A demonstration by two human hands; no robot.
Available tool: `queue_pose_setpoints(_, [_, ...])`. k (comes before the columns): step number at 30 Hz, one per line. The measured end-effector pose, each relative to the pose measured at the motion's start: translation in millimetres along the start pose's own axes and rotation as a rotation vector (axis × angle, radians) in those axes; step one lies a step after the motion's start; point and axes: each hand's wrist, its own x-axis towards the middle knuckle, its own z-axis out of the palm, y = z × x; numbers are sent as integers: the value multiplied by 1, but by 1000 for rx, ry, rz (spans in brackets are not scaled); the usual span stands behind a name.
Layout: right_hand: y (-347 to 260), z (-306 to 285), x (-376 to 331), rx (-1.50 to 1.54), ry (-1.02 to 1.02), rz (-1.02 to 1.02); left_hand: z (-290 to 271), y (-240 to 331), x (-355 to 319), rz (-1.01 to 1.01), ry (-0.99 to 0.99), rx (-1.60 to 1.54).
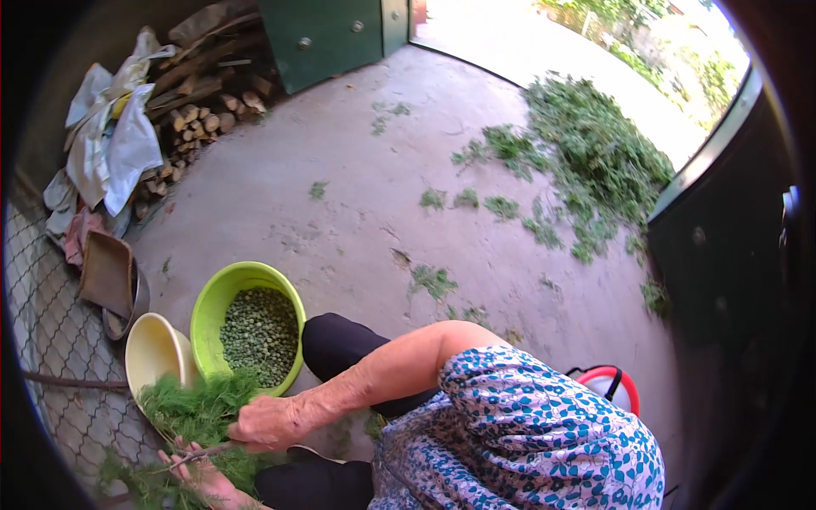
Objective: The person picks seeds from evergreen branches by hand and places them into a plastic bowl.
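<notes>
your right hand (268,423) is closed around a thin stem of the feathery green plant bunch (200,408), and your left hand (208,480), low at the frame edge, pinches the same stem further down. the bunch lies over the cream bowl (153,348), just beside the lime green bowl (217,297) holding small green pods or peas, on the concrete floor (357,187).

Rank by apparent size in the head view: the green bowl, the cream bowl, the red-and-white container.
1. green bowl, largest.
2. cream bowl, partly hidden by leafy sprigs.
3. red-and-white container, mostly hidden behind the patterned dress, so its rank is unsure.
</notes>
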Motion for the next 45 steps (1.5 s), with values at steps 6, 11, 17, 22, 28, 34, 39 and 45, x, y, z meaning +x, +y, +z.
queue_pose_setpoints(6, [60, -26, 14, 252, 782, 124, 110, 9, -2, -128, 12, 275])
queue_pose_setpoints(11, [98, -221, -99, 867, 1102, 627, 163, -38, -3, -426, -231, 258])
queue_pose_setpoints(17, [16, -448, -335, -102, 2113, -79, 191, -73, -5, -652, -306, 429])
queue_pose_setpoints(22, [1, -459, -409, -688, 2429, 232, 173, -94, 6, -727, -268, 439])
queue_pose_setpoints(28, [130, -390, -378, -841, 2151, 395, 150, -96, 7, -765, -220, 463])
queue_pose_setpoints(34, [202, -284, -237, -349, 1809, 312, 120, -73, -12, -768, -94, 494])
queue_pose_setpoints(39, [189, -176, -110, 75, 1428, 337, 60, -74, -16, -773, 35, 325])
queue_pose_setpoints(45, [127, -81, -8, 229, 964, 297, -3, -61, -32, -642, 225, 160])
